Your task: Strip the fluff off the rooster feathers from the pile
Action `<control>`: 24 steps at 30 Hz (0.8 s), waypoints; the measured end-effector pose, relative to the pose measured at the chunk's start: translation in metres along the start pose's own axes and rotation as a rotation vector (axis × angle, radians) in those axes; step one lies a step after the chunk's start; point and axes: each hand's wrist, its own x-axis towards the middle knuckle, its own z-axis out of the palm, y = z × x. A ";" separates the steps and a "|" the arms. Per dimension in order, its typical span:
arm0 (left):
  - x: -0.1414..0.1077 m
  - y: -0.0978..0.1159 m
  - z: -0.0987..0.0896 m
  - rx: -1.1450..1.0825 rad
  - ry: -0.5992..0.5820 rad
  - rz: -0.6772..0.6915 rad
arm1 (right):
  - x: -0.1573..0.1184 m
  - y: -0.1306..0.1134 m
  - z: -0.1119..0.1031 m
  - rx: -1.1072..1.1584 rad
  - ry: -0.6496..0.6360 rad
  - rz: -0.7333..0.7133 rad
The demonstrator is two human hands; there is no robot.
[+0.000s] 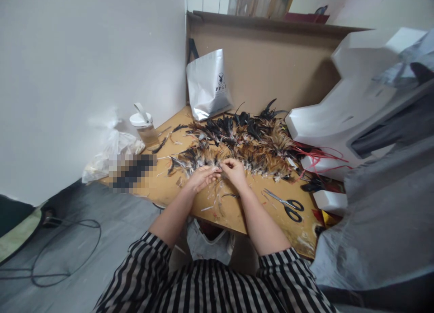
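My left hand (205, 177) and my right hand (233, 171) meet over the near edge of a row of brown feathers (264, 157). Thumb and fingers of each are pinched together, with the fingertips close to each other. What they hold between them is too small to make out. Behind that row lies a second band of dark feathers (233, 125). To the right of my right hand, black-handled scissors (286, 205) rest on the wooden table (233, 213), blades partly apart. Loose quills and scraps are strewn below my hands.
A silver bag (208, 87) stands against the back board. On the left are a lidded plastic jug (145, 128) and a clear plastic bag (113, 152). White foam pieces (315, 119) and red strings (318, 158) crowd the right side. A cable (68, 272) lies on the floor.
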 end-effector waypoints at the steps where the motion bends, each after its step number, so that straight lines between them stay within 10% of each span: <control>1: 0.000 0.000 0.000 -0.005 0.004 0.001 | 0.000 -0.001 0.001 0.026 -0.010 0.016; 24: 0.001 0.004 0.001 -0.031 0.100 0.077 | 0.003 -0.003 -0.005 0.573 -0.039 0.381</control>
